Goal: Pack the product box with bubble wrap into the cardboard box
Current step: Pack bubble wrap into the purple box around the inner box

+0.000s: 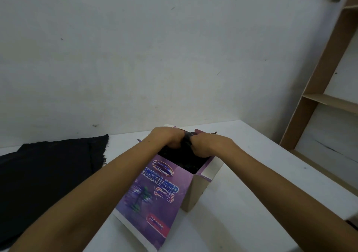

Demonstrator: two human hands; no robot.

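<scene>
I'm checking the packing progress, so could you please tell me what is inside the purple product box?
The purple product box is open at the top, showing something black inside. Both hands, left hand and right hand, grip it, covering part. What it is cannot be told.

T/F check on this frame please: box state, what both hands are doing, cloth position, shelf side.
1. The purple box is open at the top. True.
2. Both hands, left and right, are at the box's opening, on a black item. True.
3. The black cloth lies right of the box. False: it lies to the left.
4. The box is on the floor. False: it is on the white table.
5. A wooden shelf stands at the right. True.
</scene>
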